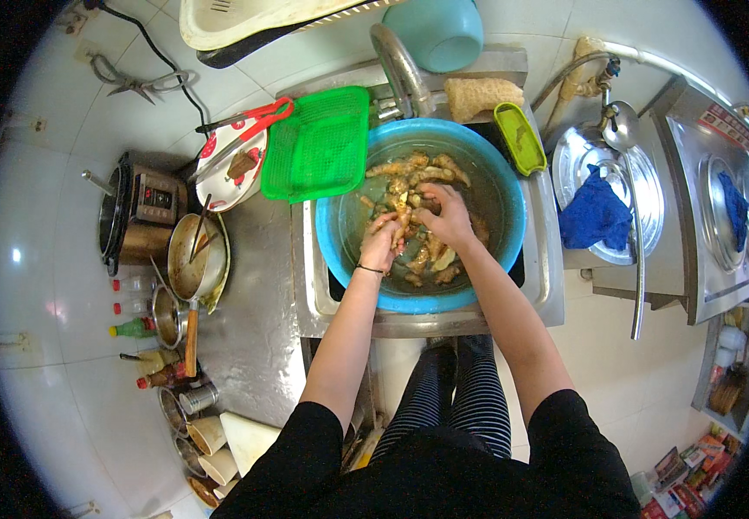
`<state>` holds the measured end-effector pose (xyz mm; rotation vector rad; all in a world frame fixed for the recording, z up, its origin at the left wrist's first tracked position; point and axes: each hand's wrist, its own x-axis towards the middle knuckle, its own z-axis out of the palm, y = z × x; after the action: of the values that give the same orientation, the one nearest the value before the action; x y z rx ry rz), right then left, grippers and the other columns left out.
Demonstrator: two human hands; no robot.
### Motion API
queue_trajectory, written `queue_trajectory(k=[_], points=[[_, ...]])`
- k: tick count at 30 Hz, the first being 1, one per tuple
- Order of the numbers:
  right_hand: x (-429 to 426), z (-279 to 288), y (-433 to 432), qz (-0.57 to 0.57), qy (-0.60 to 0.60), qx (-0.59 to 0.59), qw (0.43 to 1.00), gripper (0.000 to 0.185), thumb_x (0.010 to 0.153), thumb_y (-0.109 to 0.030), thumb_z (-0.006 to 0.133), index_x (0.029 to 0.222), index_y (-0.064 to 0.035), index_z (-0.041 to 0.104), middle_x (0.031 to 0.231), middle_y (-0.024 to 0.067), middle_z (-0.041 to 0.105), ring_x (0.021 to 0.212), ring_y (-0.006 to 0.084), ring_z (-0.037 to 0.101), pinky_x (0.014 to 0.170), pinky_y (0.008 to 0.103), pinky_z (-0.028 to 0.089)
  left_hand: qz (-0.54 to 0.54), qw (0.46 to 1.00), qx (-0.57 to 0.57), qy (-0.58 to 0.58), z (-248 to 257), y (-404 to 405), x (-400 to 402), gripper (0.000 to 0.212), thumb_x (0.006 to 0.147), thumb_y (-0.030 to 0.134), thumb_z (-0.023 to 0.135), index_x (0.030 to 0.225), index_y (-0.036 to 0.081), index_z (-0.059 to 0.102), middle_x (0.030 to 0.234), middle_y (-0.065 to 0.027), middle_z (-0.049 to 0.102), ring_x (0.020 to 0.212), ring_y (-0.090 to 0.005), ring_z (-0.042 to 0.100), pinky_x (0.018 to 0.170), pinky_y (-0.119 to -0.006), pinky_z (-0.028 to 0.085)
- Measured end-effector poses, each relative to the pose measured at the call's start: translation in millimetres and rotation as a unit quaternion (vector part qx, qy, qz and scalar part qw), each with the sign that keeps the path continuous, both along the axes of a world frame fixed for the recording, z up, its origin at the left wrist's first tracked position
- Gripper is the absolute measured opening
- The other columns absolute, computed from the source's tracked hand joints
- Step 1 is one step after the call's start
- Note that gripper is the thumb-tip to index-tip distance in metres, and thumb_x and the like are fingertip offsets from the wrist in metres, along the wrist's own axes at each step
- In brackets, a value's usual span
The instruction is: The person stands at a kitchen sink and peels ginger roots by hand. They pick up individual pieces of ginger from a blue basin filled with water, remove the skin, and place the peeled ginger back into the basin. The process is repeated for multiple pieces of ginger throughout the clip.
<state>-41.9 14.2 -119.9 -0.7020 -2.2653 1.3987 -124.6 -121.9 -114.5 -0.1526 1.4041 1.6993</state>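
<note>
A blue plastic basin [323, 241] sits over the metal sink, holding water and many knobbly yellow-brown pieces [444, 170] that look like ginger roots. My left hand [382, 241] grips one upright root piece [402, 214] above the water, left of the basin's middle. Just to its right, my right hand [447, 217] has its fingers curled and spread, the thumb close to that piece. Whether the right fingertips touch a piece is unclear. More pieces lie below and around both hands, partly under water.
Behind the basin stands a metal faucet [400, 68]. A green plastic basket [316, 143] lies to the left, beside a plate with red-handled tongs [277, 111]. A pan [198, 256] and rice cooker [147, 207] stand farther left. Right are a lime-green dish [520, 139] and blue cloth [598, 214].
</note>
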Motion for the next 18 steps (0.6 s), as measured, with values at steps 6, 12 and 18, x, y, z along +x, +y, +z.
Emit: queue_trajectory(k=[6, 12, 18], points=[[-5, -12, 1, 0.047, 0.051, -0.239, 0.969, 0.032, 0.075, -0.025, 0.063, 0.092, 0.0009, 0.057, 0.075, 0.0061, 0.057, 0.068, 0.0135, 0.05, 0.063, 0.0282, 0.042, -0.09, 0.995, 0.024, -0.032, 12, 3, 9, 0.03, 0.08, 0.005, 0.047, 0.109, 0.008, 0.047, 0.078, -0.005, 0.052, 0.061, -0.0136, 0.05, 0.053, -0.026, 0.044], [-4, -1, 7, 0.016, 0.015, -0.375, 0.927, 0.033, 0.077, -0.025, 0.061, 0.097, 0.0006, 0.057, 0.076, 0.0042, 0.056, 0.067, 0.0127, 0.05, 0.061, 0.0271, 0.041, -0.126, 0.985, 0.036, -0.115, 15, 1, 7, 0.024, 0.09, 0.032, 0.039, 0.092, 0.009, 0.048, 0.065, -0.0039, 0.05, 0.051, -0.0122, 0.044, 0.052, -0.027, 0.042], [1, 11, -1, 0.083, 0.004, -0.337, 0.938, 0.063, 0.071, -0.021, 0.066, 0.124, -0.003, 0.038, 0.083, 0.0066, 0.056, 0.072, 0.0151, 0.053, 0.064, 0.0262, 0.043, -0.088, 0.986, 0.005, -0.144, 12, 5, 6, 0.031, 0.091, 0.038, 0.031, 0.089, 0.01, 0.044, 0.053, -0.0025, 0.04, 0.043, -0.0115, 0.032, 0.041, -0.026, 0.028]])
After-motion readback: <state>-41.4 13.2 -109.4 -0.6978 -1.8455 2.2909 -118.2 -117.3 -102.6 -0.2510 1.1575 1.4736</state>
